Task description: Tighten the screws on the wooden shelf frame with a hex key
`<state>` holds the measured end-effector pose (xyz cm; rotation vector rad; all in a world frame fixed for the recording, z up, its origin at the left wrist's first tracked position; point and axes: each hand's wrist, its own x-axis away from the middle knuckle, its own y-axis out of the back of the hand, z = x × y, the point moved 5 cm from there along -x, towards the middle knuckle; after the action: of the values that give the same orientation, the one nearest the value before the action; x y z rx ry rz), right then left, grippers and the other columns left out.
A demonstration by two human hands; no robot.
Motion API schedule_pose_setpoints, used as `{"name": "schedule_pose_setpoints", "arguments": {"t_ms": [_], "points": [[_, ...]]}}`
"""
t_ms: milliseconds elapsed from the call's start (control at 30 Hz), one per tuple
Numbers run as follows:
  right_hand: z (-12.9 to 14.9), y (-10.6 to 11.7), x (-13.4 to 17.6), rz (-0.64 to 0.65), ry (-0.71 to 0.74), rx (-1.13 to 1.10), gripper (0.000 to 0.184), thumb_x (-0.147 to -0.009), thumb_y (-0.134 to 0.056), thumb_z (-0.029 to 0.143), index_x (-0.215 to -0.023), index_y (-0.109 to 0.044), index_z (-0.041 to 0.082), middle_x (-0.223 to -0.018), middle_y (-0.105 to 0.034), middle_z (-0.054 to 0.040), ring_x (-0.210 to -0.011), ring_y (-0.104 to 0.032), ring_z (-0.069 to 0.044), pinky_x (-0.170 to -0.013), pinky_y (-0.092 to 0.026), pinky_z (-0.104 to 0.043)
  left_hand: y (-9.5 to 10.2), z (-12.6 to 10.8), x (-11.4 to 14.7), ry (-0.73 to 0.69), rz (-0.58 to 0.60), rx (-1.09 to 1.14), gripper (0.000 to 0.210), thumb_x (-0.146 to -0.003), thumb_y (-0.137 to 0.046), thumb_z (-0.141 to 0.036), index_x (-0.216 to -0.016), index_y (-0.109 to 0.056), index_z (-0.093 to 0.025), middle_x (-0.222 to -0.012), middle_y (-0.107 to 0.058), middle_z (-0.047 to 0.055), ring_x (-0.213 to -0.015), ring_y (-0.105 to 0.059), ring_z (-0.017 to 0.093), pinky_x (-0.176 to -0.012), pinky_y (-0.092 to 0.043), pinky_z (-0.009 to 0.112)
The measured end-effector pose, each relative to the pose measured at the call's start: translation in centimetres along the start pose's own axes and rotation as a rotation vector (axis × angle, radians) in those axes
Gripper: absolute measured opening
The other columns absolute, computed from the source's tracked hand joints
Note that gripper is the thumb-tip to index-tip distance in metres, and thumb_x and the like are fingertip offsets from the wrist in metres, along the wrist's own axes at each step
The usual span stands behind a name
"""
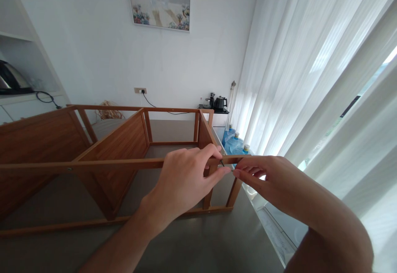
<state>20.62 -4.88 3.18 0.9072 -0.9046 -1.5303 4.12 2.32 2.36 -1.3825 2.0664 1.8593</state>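
**Two hands meet at the corner of the wooden frame**

The person stands over a long brown wooden shelf frame [118,149] lying on its side on the grey floor [192,244], and all the action is at its near right corner. The left hand [182,180] lies over the near top rail [93,164], fingers curled down across it and thumb reaching right, which looks like a steadying hold to keep the joint from shifting. The right hand [263,178] comes in from the right, fingertips pinched together just past the rail's end. Between the two hands sits a small dark metal fastener [222,163], thin and slanted, right at the corner post; it reads as a screw or a small key, too small to say which. Both thumbs and forefingers close in on it, so the grip is a fine pinch from both sides, the sort of hold a fiddly little part demands.

Further off, a framed beach picture [159,1] hangs on the white wall, a black kettle set [218,102] stands on a low stand, blue water bottles [233,142] cluster beside it, and sheer white curtains [310,78] fill the right side.
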Motion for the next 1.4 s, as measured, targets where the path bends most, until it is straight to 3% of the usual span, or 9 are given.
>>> {"name": "schedule_pose_setpoints", "arguments": {"t_ms": [300,733,1000,1233,1400], "points": [[0.3,-0.7,-0.3,0.117,0.123,-0.133,0.027,-0.092,-0.051,0.038,-0.088,-0.075,0.026,-0.083,-0.073,-0.0009,-0.072,-0.064,-0.016,-0.063,-0.05,-0.026,0.0,0.0,-0.1,0.001,0.025,-0.016,0.028,-0.088,-0.057,-0.055,-0.104,-0.061,-0.032,-0.089,-0.074,-0.005,-0.074,-0.069,0.018,-0.077,-0.051,0.032],[0.8,0.1,0.5,0.026,0.224,-0.051,0.027,-0.092,-0.05,0.03,-0.086,-0.077,0.029,-0.072,-0.072,0.0005,-0.061,-0.063,-0.016,-0.054,-0.048,-0.026,0.1,0.1,-0.1,-0.001,0.037,0.033,0.035,-0.085,-0.058,-0.062,-0.104,-0.06,-0.032,-0.09,-0.074,-0.004,-0.075,-0.069,0.018,-0.079,-0.05,0.034],[0.6,0.5,0.8,-0.041,0.202,0.014,0.029,-0.098,-0.045,0.035,-0.094,-0.073,0.031,-0.093,-0.069,-0.0009,-0.077,-0.062,-0.014,-0.065,-0.048,-0.027,0.1,0.2,0.0,-0.018,0.02,0.024,0.035,-0.087,-0.057,-0.061,-0.105,-0.061,-0.031,-0.088,-0.074,-0.004,-0.073,-0.068,0.017,-0.077,-0.05,0.032],[0.8,0.6,0.7,-0.084,0.217,0.066,0.031,-0.099,-0.044,0.033,-0.087,-0.072,0.027,-0.083,-0.064,-0.0018,-0.068,-0.057,-0.013,-0.061,-0.046,-0.026,0.1,0.1,0.0,-0.032,0.002,0.037,0.035,-0.087,-0.056,-0.061,-0.105,-0.061,-0.031,-0.093,-0.075,-0.003,-0.073,-0.068,0.016,-0.075,-0.05,0.03],[0.9,0.6,0.7,-0.098,0.238,0.053,0.028,-0.098,-0.045,0.031,-0.1,-0.072,0.03,-0.083,-0.062,-0.0015,-0.066,-0.056,-0.012,-0.057,-0.045,-0.025,0.1,0.1,0.0,-0.029,-0.004,0.018,0.035,-0.086,-0.057,-0.061,-0.104,-0.062,-0.031,-0.089,-0.075,-0.003,-0.072,-0.068,0.017,-0.075,-0.05,0.03]]}}
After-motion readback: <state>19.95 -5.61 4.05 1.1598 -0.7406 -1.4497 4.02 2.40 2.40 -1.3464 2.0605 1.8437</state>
